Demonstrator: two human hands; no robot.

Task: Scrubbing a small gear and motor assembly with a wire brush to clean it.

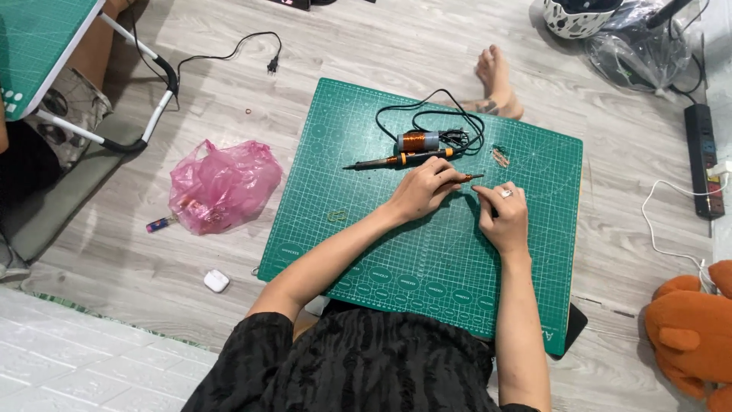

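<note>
Hands: two; soldering iron: one

hands: item pinched too small to tell | orange plush toy: cut by right edge | folding table: cropped top-left

Bright, even indoor light — soft and diffuse, no harsh glare. Faint short shadows under both forearms on green cutting mat. Sharp enough mid-frame, slightly soft at fingertips. Mild wide-angle bend near edges — floor planks curve a bit. Colours pretty true.
</note>
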